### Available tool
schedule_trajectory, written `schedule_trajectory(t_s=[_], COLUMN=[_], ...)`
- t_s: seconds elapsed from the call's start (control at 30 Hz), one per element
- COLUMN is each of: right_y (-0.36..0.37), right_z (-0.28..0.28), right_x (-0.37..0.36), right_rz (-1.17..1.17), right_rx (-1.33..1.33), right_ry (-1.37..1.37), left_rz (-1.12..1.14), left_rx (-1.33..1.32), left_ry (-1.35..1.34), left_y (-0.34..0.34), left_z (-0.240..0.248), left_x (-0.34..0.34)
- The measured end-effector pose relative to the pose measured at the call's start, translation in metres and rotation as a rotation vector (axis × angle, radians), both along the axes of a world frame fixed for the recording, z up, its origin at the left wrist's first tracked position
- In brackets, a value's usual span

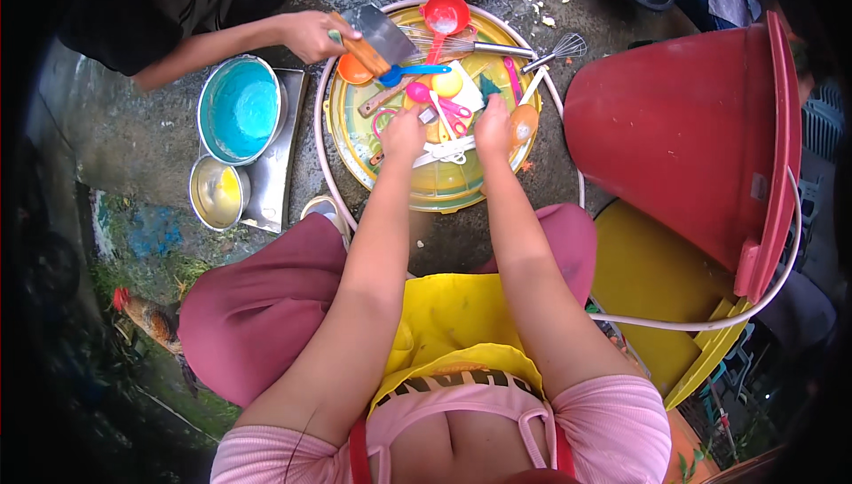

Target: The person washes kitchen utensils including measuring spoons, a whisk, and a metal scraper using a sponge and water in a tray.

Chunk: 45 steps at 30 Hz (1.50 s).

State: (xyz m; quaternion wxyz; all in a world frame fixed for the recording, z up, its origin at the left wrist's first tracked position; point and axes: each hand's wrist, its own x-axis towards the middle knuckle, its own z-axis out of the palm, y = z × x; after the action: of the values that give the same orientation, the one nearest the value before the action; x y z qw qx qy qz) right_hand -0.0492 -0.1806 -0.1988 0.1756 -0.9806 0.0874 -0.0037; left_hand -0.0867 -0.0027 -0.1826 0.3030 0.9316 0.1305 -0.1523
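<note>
My left hand (404, 135) is curled among utensils on a round yellow lid (338, 129), beside a small grey piece (429, 115). My right hand (493, 132) is closed beside a dark green piece (488, 86) and an orange-tan rounded utensil (524, 124). What either hand grips is hidden. White measuring spoons (454, 149) lie between my wrists, with pink measuring spoons (455, 111) and a yellow round piece (446, 84) beyond. At the far left, another person's hand (312, 36) holds a scraper (380, 36) with a metal blade and wooden handle.
Whisks (501, 49) and a red strainer-like cup (445, 14) lie on the lid's far side. Left stand a blue-coated bowl (240, 110) and a smaller pan (219, 193). A large red tub (666, 129) leans at right; a pale hose (321, 142) rings the lid. A chicken (149, 317) stands lower left.
</note>
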Motion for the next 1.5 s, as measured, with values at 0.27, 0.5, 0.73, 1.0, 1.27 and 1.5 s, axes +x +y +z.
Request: schedule_trajectory(t_s=[0.27,0.5,0.73,1.0,1.27,1.5], right_y=[0.012,-0.022,-0.032,0.02,0.065,0.043], right_z=[0.006,0.0,0.055,0.106,0.083,0.074], right_x=[-0.008,0.001,0.018,0.008,0.023,0.031], right_rz=[-0.129,-0.141,-0.47,-0.273,0.078,-0.163], right_rx=[0.124,0.437,1.297,1.308,0.704,0.594], right_ry=[-0.025,0.059,0.321,0.057,-0.194,-0.367], left_rz=[-0.008,-0.063,-0.431,-0.302,-0.473,-0.433], left_rx=[-0.109,-0.682,-0.279,-0.298,-0.315,-0.289], left_ry=[0.298,0.46,0.474,0.526,0.372,0.257], left_y=[0.029,0.021,0.004,-0.001,0.006,-0.006], left_z=[-0.004,0.018,0.093,0.15,0.17,0.215], left_x=[0.008,0.022,0.055,0.064,0.055,0.048])
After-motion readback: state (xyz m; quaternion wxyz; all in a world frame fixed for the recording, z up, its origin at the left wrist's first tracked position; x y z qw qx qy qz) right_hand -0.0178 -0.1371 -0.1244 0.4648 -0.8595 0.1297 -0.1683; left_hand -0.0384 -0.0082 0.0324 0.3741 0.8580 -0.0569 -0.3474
